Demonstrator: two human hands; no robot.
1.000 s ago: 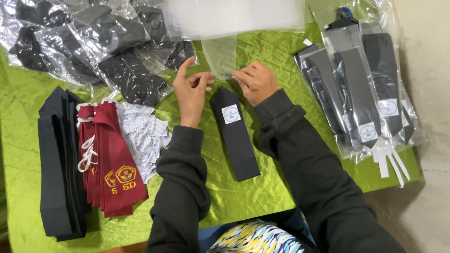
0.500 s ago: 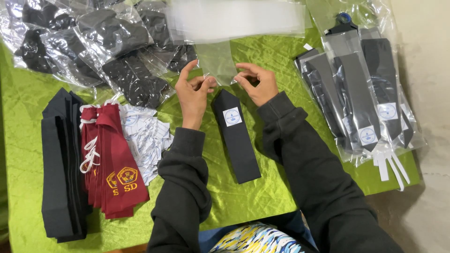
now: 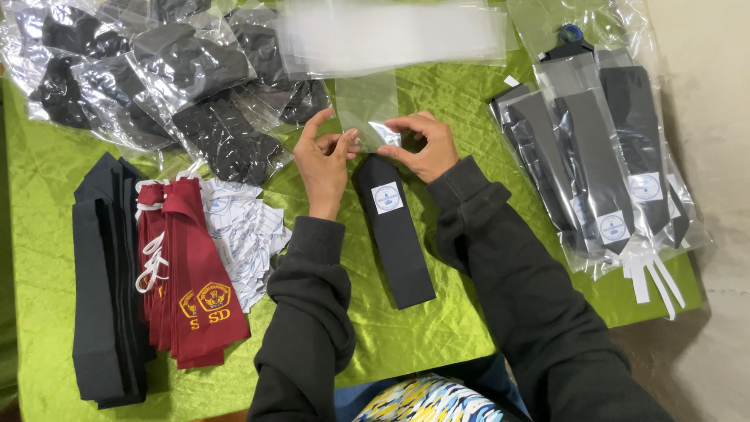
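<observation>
**2 hands at the mouth of a clear sleeve, dark tie below**

Green satin cloth [image 3: 437, 328] covers the work surface, wrinkled and shiny, with bare pale floor past its right edge.

Head view: the left hand [image 3: 324, 160] and the right hand [image 3: 422, 144] meet near the middle of the cloth, toward its far edge. Both pinch the lower edge of a clear plastic sleeve [image 3: 367, 101] between thumb and fingertips, 1 hand at each side of its opening, so each grip is closed on the sleeve. The sleeve lies flat, running away from the person. Just below its opening lies a dark tie [image 3: 394, 234], pointed end toward the sleeve and touching or nearly touching its edge; whether the tip is already inside cannot be told. A round white and blue sticker [image 3: 387, 197] sits on the tie's upper part. The tie runs slightly slanted toward the near edge, between the 2 dark sleeves of the person's jumper.

Along the left edge lies a stack of dark ties [image 3: 105, 281], with maroon ties [image 3: 191, 273] beside it and loose paper labels [image 3: 246, 234] next to those. Bagged dark items [image 3: 180, 70] fill the far left corner. Empty clear sleeves [image 3: 391, 35] lie at the far edge. Bagged ties [image 3: 601, 156] lie at the right edge.
</observation>
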